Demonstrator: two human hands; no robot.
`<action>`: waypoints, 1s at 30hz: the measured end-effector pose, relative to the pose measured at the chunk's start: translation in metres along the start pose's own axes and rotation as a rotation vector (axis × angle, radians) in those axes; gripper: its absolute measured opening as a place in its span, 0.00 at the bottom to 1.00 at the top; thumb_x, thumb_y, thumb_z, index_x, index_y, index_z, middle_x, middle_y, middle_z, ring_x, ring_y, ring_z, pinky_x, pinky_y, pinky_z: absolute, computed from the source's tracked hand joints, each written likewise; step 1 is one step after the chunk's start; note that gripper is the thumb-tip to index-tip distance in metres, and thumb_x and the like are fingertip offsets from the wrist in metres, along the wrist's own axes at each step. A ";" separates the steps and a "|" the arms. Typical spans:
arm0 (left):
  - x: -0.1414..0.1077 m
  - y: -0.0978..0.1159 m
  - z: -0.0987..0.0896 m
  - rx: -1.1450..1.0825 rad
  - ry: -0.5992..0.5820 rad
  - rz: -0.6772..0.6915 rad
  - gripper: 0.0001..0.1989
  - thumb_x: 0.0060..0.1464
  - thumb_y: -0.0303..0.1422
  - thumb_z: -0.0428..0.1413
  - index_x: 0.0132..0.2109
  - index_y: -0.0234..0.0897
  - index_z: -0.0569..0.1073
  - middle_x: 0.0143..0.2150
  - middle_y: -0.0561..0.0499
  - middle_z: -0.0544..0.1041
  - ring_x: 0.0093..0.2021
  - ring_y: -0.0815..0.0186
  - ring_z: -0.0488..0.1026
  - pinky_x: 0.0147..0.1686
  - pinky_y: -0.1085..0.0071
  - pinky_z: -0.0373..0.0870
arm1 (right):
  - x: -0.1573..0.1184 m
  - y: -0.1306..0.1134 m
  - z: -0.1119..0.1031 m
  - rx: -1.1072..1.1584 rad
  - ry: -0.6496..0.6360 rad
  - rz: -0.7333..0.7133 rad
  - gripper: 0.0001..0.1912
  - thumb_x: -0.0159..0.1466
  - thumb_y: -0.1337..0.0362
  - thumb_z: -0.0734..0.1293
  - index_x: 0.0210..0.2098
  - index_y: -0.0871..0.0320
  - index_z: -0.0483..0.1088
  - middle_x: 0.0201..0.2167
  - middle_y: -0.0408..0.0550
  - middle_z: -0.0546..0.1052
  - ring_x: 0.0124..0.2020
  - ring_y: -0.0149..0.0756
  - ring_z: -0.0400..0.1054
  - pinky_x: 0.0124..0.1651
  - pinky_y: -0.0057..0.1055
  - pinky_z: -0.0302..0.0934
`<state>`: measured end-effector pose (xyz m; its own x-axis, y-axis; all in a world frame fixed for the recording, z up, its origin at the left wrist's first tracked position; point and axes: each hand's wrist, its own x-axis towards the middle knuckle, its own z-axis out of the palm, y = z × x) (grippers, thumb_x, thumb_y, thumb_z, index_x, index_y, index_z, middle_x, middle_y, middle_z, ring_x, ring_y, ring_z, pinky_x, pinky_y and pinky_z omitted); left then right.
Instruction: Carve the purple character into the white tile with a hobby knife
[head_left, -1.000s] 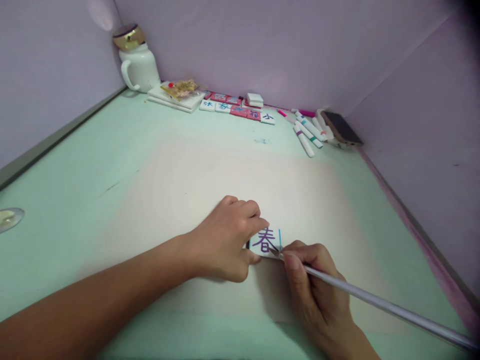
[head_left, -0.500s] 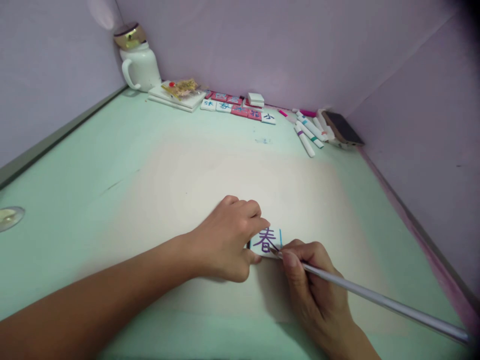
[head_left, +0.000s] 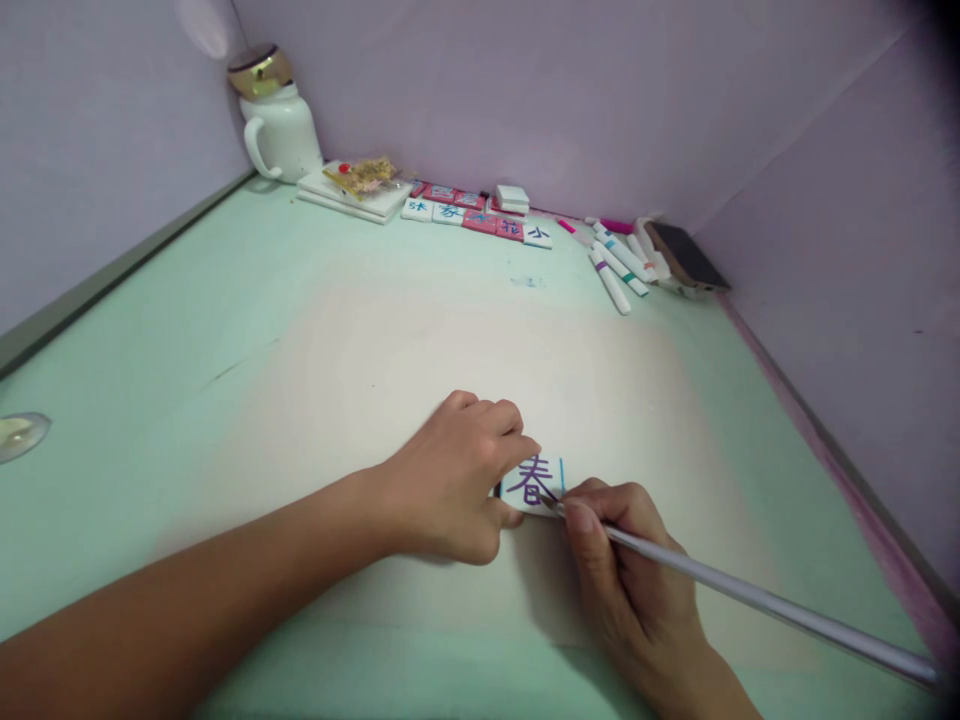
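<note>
A small white tile (head_left: 513, 500) with a purple character and a blue line by its right edge lies on the pale mat (head_left: 420, 350). My left hand (head_left: 472, 475) grips the tile at its left side, index finger at the top edge and thumb at the bottom edge. In my right hand (head_left: 630, 570) is a long, thin silver-grey brush (head_left: 750, 592), pinched near its tip. The brush tip touches the lower part of the character. My right fingertips are beside the tile's lower right corner.
At the back stand a white jug (head_left: 289, 135), white boards (head_left: 352, 203) with a yellow packet, lettered red and white tiles (head_left: 478, 219) and a small white stack (head_left: 512, 196). Several markers (head_left: 611, 282) and a phone (head_left: 690, 255) lie back right. A clear dish (head_left: 21, 436) is far left.
</note>
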<state>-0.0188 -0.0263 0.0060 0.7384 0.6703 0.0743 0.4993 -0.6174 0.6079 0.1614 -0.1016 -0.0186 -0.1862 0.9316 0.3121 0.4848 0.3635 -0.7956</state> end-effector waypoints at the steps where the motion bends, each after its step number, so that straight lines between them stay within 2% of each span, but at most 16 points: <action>1: 0.000 0.000 0.000 0.001 0.000 0.001 0.13 0.42 0.26 0.60 0.40 0.35 0.74 0.37 0.48 0.69 0.38 0.61 0.67 0.44 0.60 0.59 | 0.000 -0.001 0.000 -0.002 -0.006 0.004 0.07 0.69 0.71 0.56 0.35 0.53 0.58 0.26 0.41 0.66 0.24 0.30 0.60 0.25 0.27 0.55; 8: 0.000 0.000 0.001 0.001 0.001 0.002 0.13 0.42 0.26 0.61 0.39 0.35 0.74 0.37 0.48 0.68 0.38 0.61 0.68 0.44 0.60 0.59 | 0.002 -0.007 0.003 -0.036 0.025 0.076 0.08 0.69 0.69 0.56 0.33 0.53 0.57 0.24 0.38 0.65 0.21 0.28 0.57 0.24 0.27 0.51; 12: 0.001 0.001 0.001 0.005 0.006 0.003 0.13 0.42 0.27 0.61 0.39 0.34 0.74 0.37 0.48 0.69 0.39 0.61 0.68 0.44 0.61 0.59 | 0.002 -0.005 0.003 -0.032 0.005 0.048 0.09 0.69 0.70 0.56 0.32 0.53 0.56 0.23 0.37 0.63 0.20 0.28 0.55 0.23 0.26 0.50; 25: 0.001 0.000 0.000 0.004 0.011 0.005 0.12 0.42 0.27 0.61 0.38 0.35 0.74 0.36 0.49 0.68 0.38 0.62 0.68 0.44 0.62 0.58 | 0.001 -0.003 -0.003 -0.031 -0.077 0.050 0.08 0.69 0.70 0.56 0.34 0.53 0.57 0.25 0.38 0.64 0.23 0.28 0.57 0.25 0.25 0.53; 30: 0.001 0.001 0.000 -0.002 -0.005 -0.008 0.14 0.42 0.28 0.62 0.40 0.34 0.75 0.38 0.48 0.68 0.38 0.62 0.67 0.45 0.61 0.58 | -0.009 -0.001 0.001 0.085 0.065 0.076 0.08 0.69 0.71 0.56 0.35 0.53 0.58 0.25 0.38 0.64 0.24 0.29 0.57 0.25 0.25 0.52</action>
<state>-0.0177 -0.0257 0.0069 0.7364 0.6734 0.0659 0.5045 -0.6113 0.6098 0.1616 -0.1103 -0.0208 -0.0943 0.9554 0.2798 0.4205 0.2930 -0.8587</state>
